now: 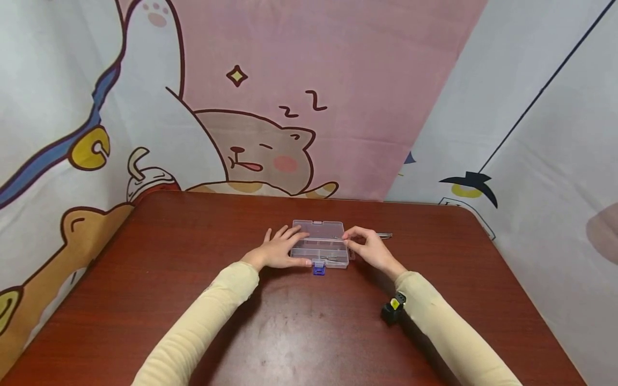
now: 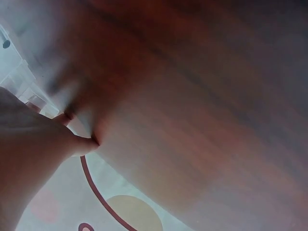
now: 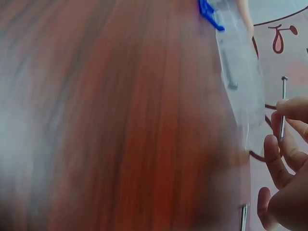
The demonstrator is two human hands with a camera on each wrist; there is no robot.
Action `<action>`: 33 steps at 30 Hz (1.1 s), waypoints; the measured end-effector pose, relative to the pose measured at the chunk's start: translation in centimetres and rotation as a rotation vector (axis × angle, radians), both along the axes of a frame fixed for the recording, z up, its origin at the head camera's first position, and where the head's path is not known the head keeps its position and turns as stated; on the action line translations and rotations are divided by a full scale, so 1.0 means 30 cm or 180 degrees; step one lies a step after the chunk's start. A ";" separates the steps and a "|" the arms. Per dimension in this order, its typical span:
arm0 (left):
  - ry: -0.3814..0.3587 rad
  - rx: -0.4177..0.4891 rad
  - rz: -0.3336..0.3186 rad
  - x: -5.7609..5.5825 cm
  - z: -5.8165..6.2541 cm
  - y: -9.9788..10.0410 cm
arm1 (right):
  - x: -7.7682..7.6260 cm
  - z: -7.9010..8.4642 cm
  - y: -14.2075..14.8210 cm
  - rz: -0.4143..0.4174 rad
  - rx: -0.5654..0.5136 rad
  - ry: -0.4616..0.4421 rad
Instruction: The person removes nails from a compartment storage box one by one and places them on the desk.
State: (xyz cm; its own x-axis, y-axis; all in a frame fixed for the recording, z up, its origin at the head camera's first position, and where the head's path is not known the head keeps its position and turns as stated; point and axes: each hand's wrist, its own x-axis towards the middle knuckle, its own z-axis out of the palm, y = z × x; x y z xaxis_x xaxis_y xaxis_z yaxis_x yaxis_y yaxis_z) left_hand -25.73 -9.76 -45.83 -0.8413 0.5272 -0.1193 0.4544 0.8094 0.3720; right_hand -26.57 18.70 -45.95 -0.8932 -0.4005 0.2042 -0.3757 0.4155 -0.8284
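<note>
A clear plastic compartment box [image 1: 299,252] lies on the table with its lid raised at the back and a blue latch [image 1: 318,268] at the front. Several nails [image 1: 330,259] lie in its front right compartment. My left hand [image 1: 277,252] rests at the box's left side, fingers spread and fairly straight, thumb along the front edge. Over the right side of the box, my right hand [image 1: 372,249] pinches a nail [image 3: 284,89] between thumb and fingertips. In the right wrist view that nail stands nearly upright, flat head up.
More nails [image 1: 385,235] lie on the brown table [image 1: 193,241] beyond my right hand. A small black and yellow device [image 1: 393,308] is at my right wrist. A printed cloth [image 1: 357,80] hangs behind the table's back edge.
</note>
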 end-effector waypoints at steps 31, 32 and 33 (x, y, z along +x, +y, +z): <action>-0.0095 0.0123 -0.0022 -0.006 -0.007 -0.010 | -0.066 -0.007 0.306 -0.0542 0.1097 0.0291; -0.0100 0.0119 -0.0026 -0.007 -0.008 -0.010 | -0.065 -0.008 0.310 -0.0539 0.1108 0.0278; -0.0104 0.0124 -0.0032 -0.007 -0.008 -0.011 | -0.065 -0.009 0.311 -0.0541 0.1119 0.0266</action>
